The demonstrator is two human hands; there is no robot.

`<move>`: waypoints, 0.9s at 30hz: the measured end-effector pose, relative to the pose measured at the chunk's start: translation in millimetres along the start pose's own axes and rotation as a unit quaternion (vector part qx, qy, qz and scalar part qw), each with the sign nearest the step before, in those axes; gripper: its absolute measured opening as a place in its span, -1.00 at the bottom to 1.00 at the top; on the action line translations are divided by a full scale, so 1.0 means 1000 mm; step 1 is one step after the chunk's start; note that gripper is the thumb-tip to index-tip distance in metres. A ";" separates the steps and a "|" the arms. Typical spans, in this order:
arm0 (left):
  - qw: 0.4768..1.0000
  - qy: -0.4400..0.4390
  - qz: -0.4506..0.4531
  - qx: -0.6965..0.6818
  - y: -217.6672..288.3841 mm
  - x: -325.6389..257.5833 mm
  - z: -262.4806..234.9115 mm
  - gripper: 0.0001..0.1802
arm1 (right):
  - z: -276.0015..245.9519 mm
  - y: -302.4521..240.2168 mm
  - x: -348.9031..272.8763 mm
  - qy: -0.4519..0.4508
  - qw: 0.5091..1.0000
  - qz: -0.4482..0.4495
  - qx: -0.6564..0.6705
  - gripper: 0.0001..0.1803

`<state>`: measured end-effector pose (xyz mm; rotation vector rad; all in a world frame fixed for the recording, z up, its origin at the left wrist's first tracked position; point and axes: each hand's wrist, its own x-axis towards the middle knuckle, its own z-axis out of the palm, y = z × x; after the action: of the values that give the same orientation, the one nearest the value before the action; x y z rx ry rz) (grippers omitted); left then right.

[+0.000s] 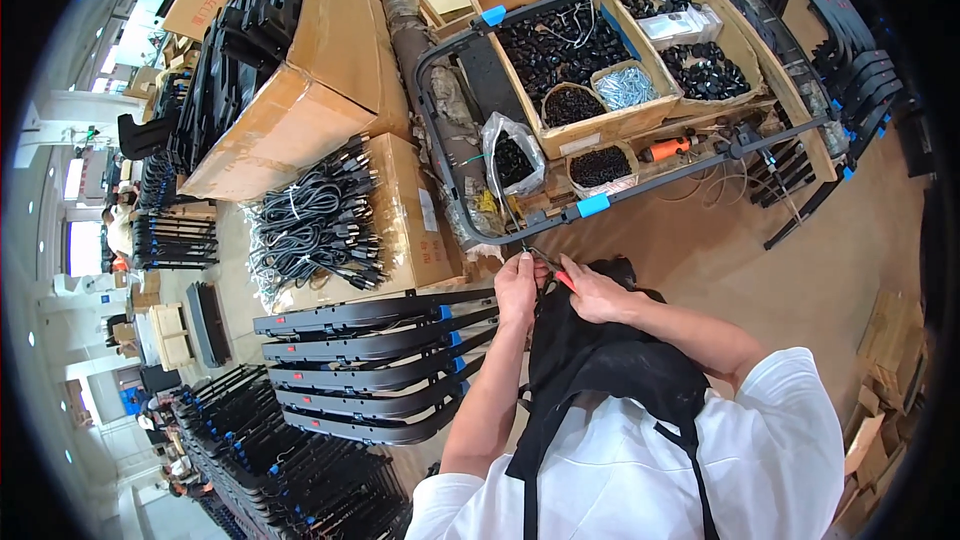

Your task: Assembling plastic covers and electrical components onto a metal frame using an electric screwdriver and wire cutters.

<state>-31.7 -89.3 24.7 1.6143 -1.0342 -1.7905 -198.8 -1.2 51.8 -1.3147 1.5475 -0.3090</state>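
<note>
A black tubular frame (pixel 480 236) with rounded corners and blue tape lies over the workbench in front of me. Just below its near edge, my right hand (pixel 596 292) is closed around a red-handled hand tool (pixel 565 280), which looks like pliers or cutters. The tool's tip points up and left, toward my other hand. Close beside it, my left hand (pixel 516 290) is closed, with thumb and fingers pinched near the frame's corner. What lies between those fingers is too small to tell. A black apron (pixel 575 340) hangs below both hands.
Wooden trays (pixel 600 120) of black parts and silver screws (pixel 625 88) stand inside the frame's outline. An orange power tool (pixel 668 148) lies near them. Bundled black cables (pixel 315 220) rest on a carton at left, above stacked black frames (pixel 360 370). A large carton (pixel 290 120) stands behind.
</note>
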 end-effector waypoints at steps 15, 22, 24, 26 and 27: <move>0.977 0.084 0.116 0.156 -0.017 0.003 0.007 -0.63 | -0.054 -0.017 -0.017 -0.038 0.988 -0.062 -0.135 0.12; 0.996 -0.019 0.075 0.033 -0.008 0.001 0.007 -0.74 | -0.036 -0.008 -0.019 0.044 0.989 -0.085 -0.114 0.15; 0.990 -0.070 0.065 0.102 0.001 0.007 -0.013 -0.74 | -0.032 -0.011 -0.020 0.060 0.985 -0.094 -0.133 0.15; 0.963 -0.123 0.026 0.238 0.019 0.013 -0.033 -0.72 | -0.025 -0.017 -0.024 0.078 0.981 -0.092 -0.151 0.14; 0.930 -0.109 0.035 0.350 0.044 0.013 -0.029 -0.71 | -0.023 -0.015 -0.028 0.099 0.981 -0.077 -0.150 0.12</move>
<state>-10.5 -130.5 52.5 1.7402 -1.9773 -1.6708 -212.0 7.5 87.3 -1.6868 1.7094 -0.3200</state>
